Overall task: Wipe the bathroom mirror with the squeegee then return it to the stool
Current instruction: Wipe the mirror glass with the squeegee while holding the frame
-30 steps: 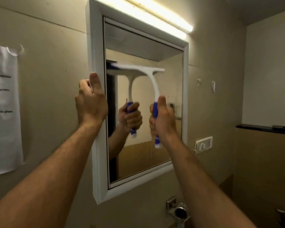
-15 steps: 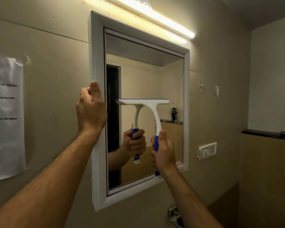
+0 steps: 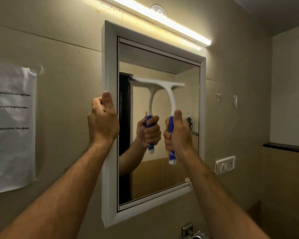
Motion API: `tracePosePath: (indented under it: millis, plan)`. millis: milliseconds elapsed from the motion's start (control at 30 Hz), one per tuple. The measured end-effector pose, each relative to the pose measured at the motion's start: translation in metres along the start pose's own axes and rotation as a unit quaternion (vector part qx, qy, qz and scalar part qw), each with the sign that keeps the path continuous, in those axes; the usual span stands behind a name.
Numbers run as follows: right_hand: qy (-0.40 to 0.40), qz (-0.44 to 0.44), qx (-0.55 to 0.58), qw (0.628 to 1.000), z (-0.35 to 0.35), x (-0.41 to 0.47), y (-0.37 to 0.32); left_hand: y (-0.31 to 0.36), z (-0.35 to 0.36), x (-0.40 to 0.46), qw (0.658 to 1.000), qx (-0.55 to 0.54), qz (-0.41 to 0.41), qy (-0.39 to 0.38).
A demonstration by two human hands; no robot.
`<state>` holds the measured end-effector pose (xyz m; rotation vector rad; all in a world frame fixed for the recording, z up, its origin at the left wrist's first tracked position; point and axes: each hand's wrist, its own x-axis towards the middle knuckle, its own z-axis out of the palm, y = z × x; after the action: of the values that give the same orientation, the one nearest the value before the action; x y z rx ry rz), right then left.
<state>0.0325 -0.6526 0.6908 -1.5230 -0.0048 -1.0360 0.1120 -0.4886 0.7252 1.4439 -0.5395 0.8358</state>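
The white-framed bathroom mirror [image 3: 109,52] hangs on the beige wall in the middle of the head view. My right hand [image 3: 179,133] grips the blue handle of the white squeegee [image 3: 171,99]. Its blade lies across the upper middle of the glass, blurred by motion. My left hand [image 3: 102,121] grips the left edge of the mirror frame, thumb up along the front of it. The glass reflects the squeegee and my right hand. No stool is in view.
A lit tube light [image 3: 162,19] runs above the mirror. A printed paper sheet [image 3: 10,126] is taped to the wall at left. A white switch plate [image 3: 225,164], a dark ledge [image 3: 286,147] and a metal tap fitting [image 3: 188,230] lie to the right and below.
My right hand first drew the squeegee down the glass, then raised it back toward the upper middle. My left hand kept its hold on the frame.
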Motion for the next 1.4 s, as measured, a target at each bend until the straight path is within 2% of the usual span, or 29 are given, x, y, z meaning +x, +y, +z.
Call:
tracePosePath:
  millis: [133,333,433,600,733,1033,1400]
  plan:
    - [-0.006,0.004,-0.001,1.0,-0.006,-0.026,0.031,0.0,0.0,0.0,1.0,-0.007,-0.001,-0.001]
    - [-0.009,-0.025,0.029,0.999,-0.004,0.027,-0.041,0.002,-0.002,-0.001,1.0,-0.004,0.005,0.002]
    - [-0.027,-0.024,0.043,0.998,-0.005,0.041,-0.054,0.002,-0.001,0.0,1.0,0.002,0.007,0.009]
    - [-0.078,0.032,0.092,0.992,-0.014,0.005,0.002,0.001,-0.001,-0.001,1.0,0.0,0.003,0.006]
    - [-0.062,0.047,0.079,0.994,-0.019,-0.031,0.05,0.001,0.0,0.0,1.0,-0.007,0.002,0.009]
    - [-0.037,0.032,0.044,0.998,-0.02,0.009,-0.016,0.0,0.001,0.0,1.0,-0.003,0.01,0.013]
    - [-0.045,0.065,0.063,0.995,-0.026,-0.064,0.068,-0.001,0.002,0.0,1.0,0.003,0.02,0.019]
